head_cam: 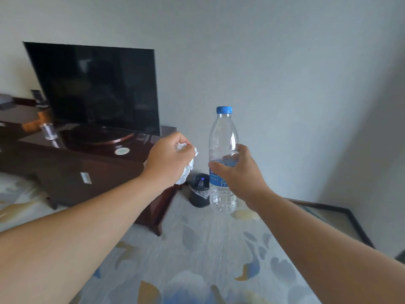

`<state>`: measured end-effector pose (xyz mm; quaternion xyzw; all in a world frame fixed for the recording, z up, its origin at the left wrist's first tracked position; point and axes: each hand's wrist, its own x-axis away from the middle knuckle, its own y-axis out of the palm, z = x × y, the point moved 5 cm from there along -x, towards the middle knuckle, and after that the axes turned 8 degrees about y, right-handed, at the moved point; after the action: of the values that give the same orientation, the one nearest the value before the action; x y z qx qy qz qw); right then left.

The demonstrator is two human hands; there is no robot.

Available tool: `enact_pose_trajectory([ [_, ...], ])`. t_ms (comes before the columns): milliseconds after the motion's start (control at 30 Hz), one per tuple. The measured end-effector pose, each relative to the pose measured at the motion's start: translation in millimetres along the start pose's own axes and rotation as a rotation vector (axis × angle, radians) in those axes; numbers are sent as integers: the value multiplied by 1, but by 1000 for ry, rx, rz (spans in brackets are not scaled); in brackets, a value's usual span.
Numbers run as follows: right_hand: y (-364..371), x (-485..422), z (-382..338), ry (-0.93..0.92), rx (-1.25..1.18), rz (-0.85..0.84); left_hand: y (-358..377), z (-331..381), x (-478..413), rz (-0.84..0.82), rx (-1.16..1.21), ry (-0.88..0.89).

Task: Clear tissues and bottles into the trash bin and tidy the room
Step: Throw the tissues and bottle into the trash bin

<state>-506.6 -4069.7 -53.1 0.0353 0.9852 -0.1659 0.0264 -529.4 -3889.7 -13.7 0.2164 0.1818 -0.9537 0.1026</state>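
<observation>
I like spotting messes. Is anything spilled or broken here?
Nothing spilled or broken. The left hand holds crumpled tissue, the right hand an upright capped bottle. The trash bin stands upright.

Both bare forearms are extended forward from the bottom corners, converging toward centre. The left hand (168, 160) is held palm-down, knuckles up, fingers curled into a closed fist around crumpled tissue (186, 170), wrist slightly bent downward. The right hand (237, 172) is raised at about the same height, wrapped around the middle of an upright bottle (223, 154), thumb seen across the near side, fingers hidden behind. The two hands are kept near each other, not touching.
</observation>
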Motion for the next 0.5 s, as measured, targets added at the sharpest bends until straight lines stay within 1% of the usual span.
enact_pose_trajectory([
  [67,-1,-20,-1,19,20,48,7,-10,-26,-16,-63,55],
  [133,2,-40,-5,31,33,87,12,-21,-54,-41,-65,88],
  [300,15,-88,-8,62,49,157,16,-54,-114,-97,-61,106],
  [500,25,-148,3,100,101,180,39,-101,-168,-128,-53,77],
])
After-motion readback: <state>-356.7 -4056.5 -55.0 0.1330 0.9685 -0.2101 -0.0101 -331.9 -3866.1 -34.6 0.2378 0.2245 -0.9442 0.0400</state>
